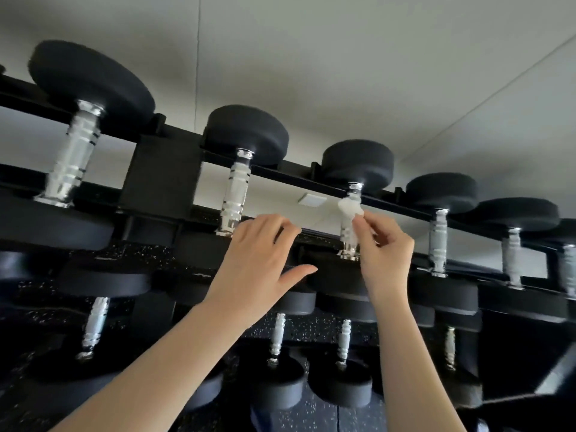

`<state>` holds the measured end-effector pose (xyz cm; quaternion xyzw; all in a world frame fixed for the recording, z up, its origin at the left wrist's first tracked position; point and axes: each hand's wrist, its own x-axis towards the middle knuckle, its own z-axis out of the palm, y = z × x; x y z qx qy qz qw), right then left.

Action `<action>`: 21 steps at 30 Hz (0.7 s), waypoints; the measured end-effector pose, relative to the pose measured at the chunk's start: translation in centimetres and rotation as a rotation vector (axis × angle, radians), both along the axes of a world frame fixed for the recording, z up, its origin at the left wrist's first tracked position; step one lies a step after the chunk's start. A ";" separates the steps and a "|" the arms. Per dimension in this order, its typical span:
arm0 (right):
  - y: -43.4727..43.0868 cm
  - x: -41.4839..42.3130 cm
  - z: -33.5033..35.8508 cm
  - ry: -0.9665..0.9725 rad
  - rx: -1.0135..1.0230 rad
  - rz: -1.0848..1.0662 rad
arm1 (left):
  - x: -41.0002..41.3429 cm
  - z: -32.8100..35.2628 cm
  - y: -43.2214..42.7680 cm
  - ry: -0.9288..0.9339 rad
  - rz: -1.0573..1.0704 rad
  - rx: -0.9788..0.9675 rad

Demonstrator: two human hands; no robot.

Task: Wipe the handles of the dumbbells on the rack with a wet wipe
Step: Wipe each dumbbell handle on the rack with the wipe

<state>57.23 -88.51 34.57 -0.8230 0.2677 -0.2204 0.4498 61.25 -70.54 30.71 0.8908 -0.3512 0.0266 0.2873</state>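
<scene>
Top shelf of the black rack: a row of dumbbells lies across the front and back rails, with black round heads and chrome handles. Counting from the rack's left end, the first dumbbell, the second dumbbell, the third dumbbell, the fourth dumbbell and the fifth dumbbell can be seen.

The right hand is raised to the third dumbbell's handle. Its thumb and fingertips pinch a white wet wipe, and the other fingers are curled. The wipe sits bunched on the upper part of that handle, near the back rail, touching the chrome and draping a little down it.

The left hand is at the front rail, between the second and third dumbbells. Its fingers are bent forward at the knuckles and the thumb is spread out to the side. The fingertips are hidden against the dark rail (cannot tell if they grip it or just rest there).

On the lower shelves there are more dumbbells, smaller and packed close together. A dark speckled floor shows between the shelves. A pale wall stands behind the rack. The frame is slightly motion-blurred.
</scene>
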 end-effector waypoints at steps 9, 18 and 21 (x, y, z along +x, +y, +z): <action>-11.0 -1.2 -2.6 0.018 0.053 -0.036 | -4.3 -1.5 -9.9 0.094 0.042 0.112; -11.7 5.2 -6.0 -0.080 -0.014 0.180 | -6.6 -2.4 -11.5 0.141 0.270 -0.020; -11.0 5.7 -6.8 -0.152 -0.039 0.138 | -7.2 -2.4 -11.8 0.139 0.311 -0.045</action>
